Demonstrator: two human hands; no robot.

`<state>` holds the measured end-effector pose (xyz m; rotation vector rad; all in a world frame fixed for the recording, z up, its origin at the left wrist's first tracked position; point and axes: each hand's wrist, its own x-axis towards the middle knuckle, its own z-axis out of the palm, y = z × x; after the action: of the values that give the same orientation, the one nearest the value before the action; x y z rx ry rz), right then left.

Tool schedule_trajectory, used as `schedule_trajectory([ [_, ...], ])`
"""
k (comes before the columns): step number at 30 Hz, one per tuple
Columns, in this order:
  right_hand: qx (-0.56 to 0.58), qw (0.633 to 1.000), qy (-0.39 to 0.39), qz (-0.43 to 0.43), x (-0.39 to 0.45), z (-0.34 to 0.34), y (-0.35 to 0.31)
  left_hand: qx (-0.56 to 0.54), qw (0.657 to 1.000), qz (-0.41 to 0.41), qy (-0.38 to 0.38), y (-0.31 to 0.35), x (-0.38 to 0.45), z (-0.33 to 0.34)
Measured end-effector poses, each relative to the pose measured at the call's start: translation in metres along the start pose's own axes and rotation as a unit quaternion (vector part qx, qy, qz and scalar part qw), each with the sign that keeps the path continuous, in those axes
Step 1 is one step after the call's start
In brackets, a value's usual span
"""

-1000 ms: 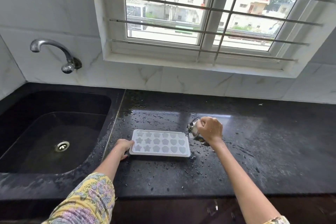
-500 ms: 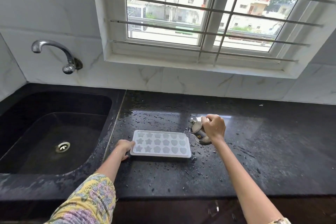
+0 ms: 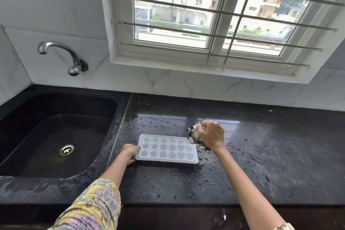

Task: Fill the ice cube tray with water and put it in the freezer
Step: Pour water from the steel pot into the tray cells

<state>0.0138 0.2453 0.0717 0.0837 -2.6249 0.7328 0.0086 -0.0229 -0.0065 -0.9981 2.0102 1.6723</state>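
Observation:
A white ice cube tray (image 3: 166,149) with star and heart shaped cells lies flat on the wet black counter (image 3: 261,155). My left hand (image 3: 130,153) holds the tray's left short edge. My right hand (image 3: 211,134) grips a small steel cup (image 3: 194,134), tilted with its mouth over the tray's far right corner. Whether water is running out of the cup is not plain.
A black sink (image 3: 56,136) with a steel drain (image 3: 66,149) lies to the left. A chrome tap (image 3: 61,56) sticks out of the white tiled wall above it. A barred window (image 3: 214,15) sits behind. Water drops dot the counter around the tray.
My right hand has lifted the steel cup a little and tipped it over the tray's right end. My left hand and the tray have stayed in place.

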Motion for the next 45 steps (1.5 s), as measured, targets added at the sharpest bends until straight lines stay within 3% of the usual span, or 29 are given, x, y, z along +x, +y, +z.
schedule_trajectory([
  [27,-0.039,0.998,0.0,-0.039,0.003,-0.005,-0.006,0.007,1.0,0.01,0.005,-0.003,0.005,-0.001],
  [37,0.053,0.996,0.031,0.06,0.011,-0.003,-0.009,0.004,1.0,0.005,0.003,-0.002,0.007,-0.001],
  [45,0.026,1.0,-0.009,0.007,0.008,0.008,-0.026,0.003,1.0,0.005,0.005,-0.004,0.008,0.0],
])
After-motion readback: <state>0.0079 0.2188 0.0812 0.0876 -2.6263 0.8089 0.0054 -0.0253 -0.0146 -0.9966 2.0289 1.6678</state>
